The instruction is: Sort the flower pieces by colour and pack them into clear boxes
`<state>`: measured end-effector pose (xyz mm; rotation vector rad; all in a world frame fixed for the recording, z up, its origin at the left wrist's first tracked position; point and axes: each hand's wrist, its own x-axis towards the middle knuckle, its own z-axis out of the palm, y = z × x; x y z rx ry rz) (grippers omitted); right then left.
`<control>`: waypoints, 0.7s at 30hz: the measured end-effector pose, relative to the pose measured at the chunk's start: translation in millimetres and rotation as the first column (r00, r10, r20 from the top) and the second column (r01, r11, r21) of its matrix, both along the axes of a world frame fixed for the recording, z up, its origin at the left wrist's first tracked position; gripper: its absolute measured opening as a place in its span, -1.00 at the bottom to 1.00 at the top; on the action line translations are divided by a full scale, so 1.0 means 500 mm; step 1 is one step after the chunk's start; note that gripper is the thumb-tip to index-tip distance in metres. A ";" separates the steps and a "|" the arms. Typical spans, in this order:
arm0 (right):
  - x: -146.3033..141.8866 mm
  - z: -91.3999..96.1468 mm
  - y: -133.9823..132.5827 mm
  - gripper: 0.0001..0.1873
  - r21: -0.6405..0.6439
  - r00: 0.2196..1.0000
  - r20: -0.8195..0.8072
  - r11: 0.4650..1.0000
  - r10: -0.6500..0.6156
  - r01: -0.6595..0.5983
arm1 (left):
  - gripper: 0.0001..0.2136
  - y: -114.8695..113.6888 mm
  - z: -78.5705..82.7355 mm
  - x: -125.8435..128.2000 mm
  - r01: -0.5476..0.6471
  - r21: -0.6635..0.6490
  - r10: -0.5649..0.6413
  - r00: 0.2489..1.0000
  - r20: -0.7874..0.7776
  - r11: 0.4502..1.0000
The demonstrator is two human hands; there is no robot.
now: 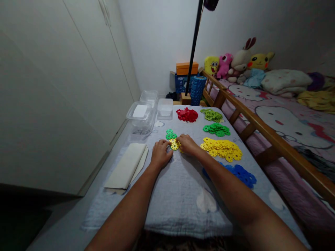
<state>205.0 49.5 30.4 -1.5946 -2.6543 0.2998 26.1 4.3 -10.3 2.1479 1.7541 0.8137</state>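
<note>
Green snowflake discs (170, 135) and yellow snowflake discs (173, 144) sit together as a small cluster in the middle of the cloth-covered table. From the left, my left hand (160, 152) grips the cluster's edge with curled fingers. My right hand (187, 143) pinches the yellow part from the other side, and its fingers partly hide the discs there. To the right are loose piles: yellow discs (222, 148), green discs (216, 129), light green discs (211, 115) and blue discs (242, 175), the last partly behind my right forearm. Red discs (186, 114) lie farther back.
Clear plastic containers (140, 113) stand at the back left. A folded cream sheet (127, 167) lies on the left of the table (180, 198). A black pole (193, 48) rises behind it. A wooden bed rail (251, 130) runs along the right, with plush toys (239, 61) beyond.
</note>
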 end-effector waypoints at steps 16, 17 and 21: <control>0.079 0.031 0.004 -0.58 0.092 0.978 -0.109 0.978 -0.178 0.188 | -0.71 0.002 -0.003 -0.001 -0.007 -0.004 0.007 1.000 0.007 1.000; 0.105 0.035 0.003 -0.58 0.137 0.972 -0.126 0.967 -0.199 0.215 | -0.71 0.002 -0.003 -0.001 -0.005 -0.005 0.005 1.000 0.007 1.000; 0.227 0.045 -0.020 -0.58 0.238 0.931 -0.143 0.902 -0.335 0.361 | -0.72 0.003 -0.003 -0.002 -0.005 -0.003 0.005 1.000 0.000 1.000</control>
